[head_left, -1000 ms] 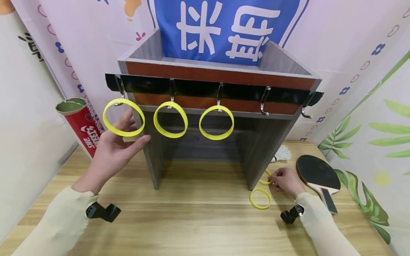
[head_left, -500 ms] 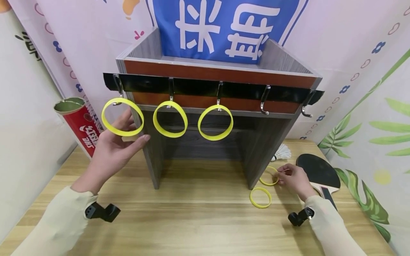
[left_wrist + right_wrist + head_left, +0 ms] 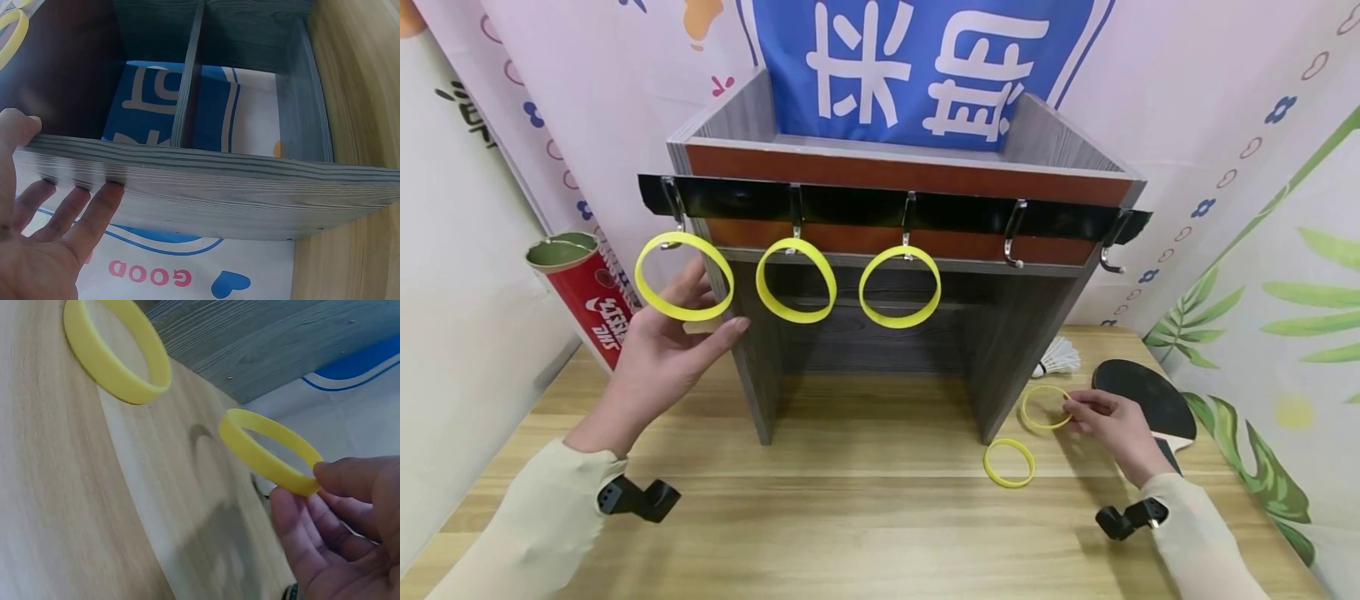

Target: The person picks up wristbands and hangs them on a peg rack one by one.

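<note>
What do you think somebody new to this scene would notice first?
Probably the three hanging yellow rings, bright against the grey wooden rack in the middle. Next, the right hand at the right, pinching a fourth ring beside the rack. Behind, the blue panel with big white characters also stands out.

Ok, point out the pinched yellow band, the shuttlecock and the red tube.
Pinched yellow band [image 3: 259, 459]: right wrist view, on its outer wall.
Shuttlecock [image 3: 1062, 357]: head view, on its feathers.
Red tube [image 3: 582, 293]: head view, on its side.
</note>
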Tool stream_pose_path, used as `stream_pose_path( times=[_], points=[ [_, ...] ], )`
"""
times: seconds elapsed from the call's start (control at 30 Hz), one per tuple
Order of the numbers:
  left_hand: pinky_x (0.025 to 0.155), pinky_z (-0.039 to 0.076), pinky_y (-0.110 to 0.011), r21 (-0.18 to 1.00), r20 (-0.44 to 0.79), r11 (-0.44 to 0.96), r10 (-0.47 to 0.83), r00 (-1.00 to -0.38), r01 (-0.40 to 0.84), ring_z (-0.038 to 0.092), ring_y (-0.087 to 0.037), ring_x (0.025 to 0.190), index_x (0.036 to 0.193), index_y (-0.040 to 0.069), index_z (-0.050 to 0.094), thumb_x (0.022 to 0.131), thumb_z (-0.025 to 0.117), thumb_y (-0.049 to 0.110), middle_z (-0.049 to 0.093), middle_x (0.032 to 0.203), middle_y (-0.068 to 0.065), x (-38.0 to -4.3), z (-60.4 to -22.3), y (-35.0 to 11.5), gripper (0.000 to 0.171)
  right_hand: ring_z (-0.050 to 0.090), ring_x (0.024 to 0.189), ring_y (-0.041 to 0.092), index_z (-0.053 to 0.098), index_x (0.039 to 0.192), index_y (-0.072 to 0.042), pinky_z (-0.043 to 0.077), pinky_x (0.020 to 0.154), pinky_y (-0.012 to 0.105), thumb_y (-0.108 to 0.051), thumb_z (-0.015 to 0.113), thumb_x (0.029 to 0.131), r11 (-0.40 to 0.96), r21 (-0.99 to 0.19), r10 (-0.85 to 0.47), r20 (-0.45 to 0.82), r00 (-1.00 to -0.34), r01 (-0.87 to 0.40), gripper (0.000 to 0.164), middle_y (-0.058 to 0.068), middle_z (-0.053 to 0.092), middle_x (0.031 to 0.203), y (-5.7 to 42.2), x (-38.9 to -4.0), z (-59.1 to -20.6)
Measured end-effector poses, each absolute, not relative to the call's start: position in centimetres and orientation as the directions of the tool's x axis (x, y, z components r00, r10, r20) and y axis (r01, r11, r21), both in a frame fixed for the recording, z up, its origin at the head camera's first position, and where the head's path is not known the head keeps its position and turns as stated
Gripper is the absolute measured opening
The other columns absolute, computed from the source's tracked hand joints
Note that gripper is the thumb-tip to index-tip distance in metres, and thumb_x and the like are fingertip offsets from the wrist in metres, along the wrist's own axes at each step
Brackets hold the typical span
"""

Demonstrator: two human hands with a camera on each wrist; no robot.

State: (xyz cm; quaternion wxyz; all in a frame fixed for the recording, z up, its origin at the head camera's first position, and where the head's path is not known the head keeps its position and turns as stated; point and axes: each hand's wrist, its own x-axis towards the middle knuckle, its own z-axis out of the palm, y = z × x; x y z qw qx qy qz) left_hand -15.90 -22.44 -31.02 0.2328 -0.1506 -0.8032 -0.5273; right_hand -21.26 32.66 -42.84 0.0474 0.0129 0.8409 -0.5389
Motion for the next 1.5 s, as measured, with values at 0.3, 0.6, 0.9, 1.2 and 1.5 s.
stream_pose_path(
  times=[0.3, 0.6, 0.9, 1.2, 1.5],
  points=[
    [0.084, 0.057, -0.008, 0.773, 0.534, 0.407, -0.004, -0.846, 0.486, 0.061, -0.004, 0.115, 0.161, 0.028, 0.042, 0.092, 0.072, -0.007, 0.059, 0.131, 0.019, -15.9, -31.0, -22.5, 0.082, 0.076, 0.089, 0.002, 0.073, 0.111, -0.009, 0.063, 0.079, 0.018, -0.009, 0.068, 0.101, 0.122, -0.986, -0.026, 0.108, -0.994, -0.111, 0.011, -0.010, 0.079, 0.095, 33.5, -18.7, -41.1],
    [0.084, 0.057, -0.008, 0.775, 0.528, 0.414, -0.008, -0.849, 0.478, 0.059, -0.004, 0.116, 0.161, 0.027, 0.041, 0.092, 0.072, -0.006, 0.058, 0.130, 0.019, -15.8, -31.0, -22.6, 0.083, 0.075, 0.096, 0.004, 0.070, 0.117, -0.002, 0.063, 0.081, 0.020, 0.007, 0.056, 0.103, 0.043, -0.967, -0.163, 0.239, -0.957, -0.249, 0.022, -0.004, 0.079, 0.102, 32.2, -15.8, -39.4],
    [0.084, 0.057, -0.007, 0.773, 0.531, 0.410, -0.002, -0.847, 0.484, 0.059, -0.004, 0.116, 0.161, 0.027, 0.041, 0.092, 0.072, -0.006, 0.056, 0.132, 0.020, -15.9, -31.1, -22.4, 0.082, 0.076, 0.097, 0.010, 0.065, 0.119, 0.008, 0.064, 0.083, 0.024, 0.018, 0.049, 0.100, -0.078, -0.922, -0.215, 0.388, -0.896, -0.380, 0.027, 0.003, 0.079, 0.105, 27.8, -14.2, -36.1],
    [0.084, 0.057, -0.008, 0.769, 0.539, 0.410, -0.005, -0.842, 0.490, 0.059, -0.004, 0.116, 0.161, 0.028, 0.042, 0.092, 0.072, -0.007, 0.057, 0.133, 0.021, -15.9, -31.2, -22.4, 0.083, 0.075, 0.097, 0.016, 0.066, 0.121, 0.007, 0.065, 0.086, 0.028, 0.018, 0.046, 0.101, -0.288, -0.846, -0.123, 0.497, -0.859, -0.448, 0.030, 0.009, 0.076, 0.106, 22.3, -13.5, -32.2],
    [0.082, 0.057, -0.007, 0.758, 0.545, 0.428, -0.002, -0.838, 0.492, 0.059, -0.003, 0.116, 0.161, 0.028, 0.042, 0.092, 0.073, -0.006, 0.056, 0.135, 0.021, -15.9, -31.0, -22.4, 0.083, 0.073, 0.099, 0.018, 0.064, 0.122, 0.007, 0.064, 0.092, 0.029, 0.013, 0.051, 0.102, -0.354, -0.782, 0.043, 0.533, -0.845, -0.512, 0.024, 0.012, 0.071, 0.109, 18.1, -13.7, -29.2]
  ],
)
